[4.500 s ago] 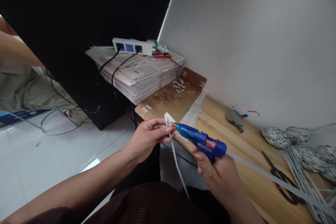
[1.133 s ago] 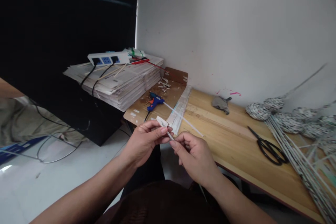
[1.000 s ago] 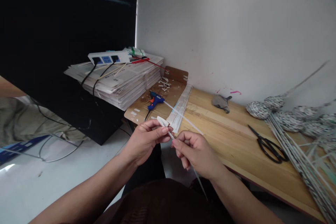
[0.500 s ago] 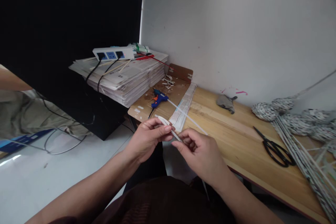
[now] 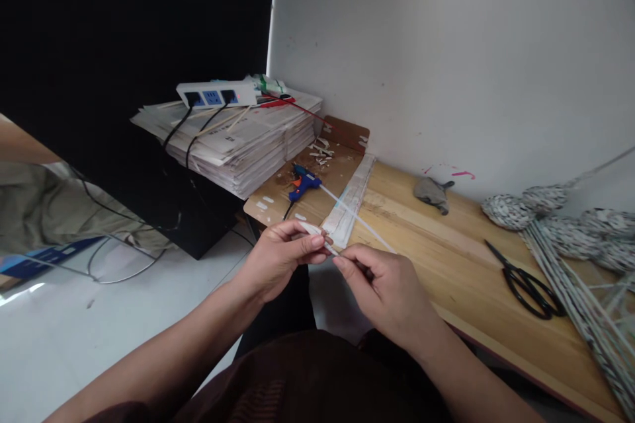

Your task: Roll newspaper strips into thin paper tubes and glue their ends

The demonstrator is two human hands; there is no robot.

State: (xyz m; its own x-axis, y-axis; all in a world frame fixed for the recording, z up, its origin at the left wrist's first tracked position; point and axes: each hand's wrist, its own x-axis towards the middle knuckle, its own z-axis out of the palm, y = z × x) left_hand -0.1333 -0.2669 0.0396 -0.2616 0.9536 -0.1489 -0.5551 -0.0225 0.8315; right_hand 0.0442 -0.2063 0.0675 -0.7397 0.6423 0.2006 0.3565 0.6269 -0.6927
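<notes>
A thin white paper roll (image 5: 311,229) runs between my two hands, just off the table's near left corner. My left hand (image 5: 278,259) pinches its wider end between thumb and fingers. The thumb and forefinger of my right hand (image 5: 389,287) are closed on its narrow lower end. Beyond my hands, a blue hot glue gun (image 5: 303,185) lies on a brown board (image 5: 270,193), with a long white glue stick (image 5: 360,218) coming from its back. Flat paper strips (image 5: 351,195) lie beside it.
A stack of newspapers (image 5: 258,162) bears a power strip (image 5: 218,96) with plugged-in cords. On the wooden table (image 5: 461,261) lie black scissors (image 5: 528,287), a grey cloth piece (image 5: 432,193) and woven paper pieces with long stems (image 5: 570,301). Another person's leg (image 5: 40,205) shows at left.
My right thumb and forefinger have closed nearer the roll's narrow end, and the roll has turned slightly. The whole view has shifted a little.
</notes>
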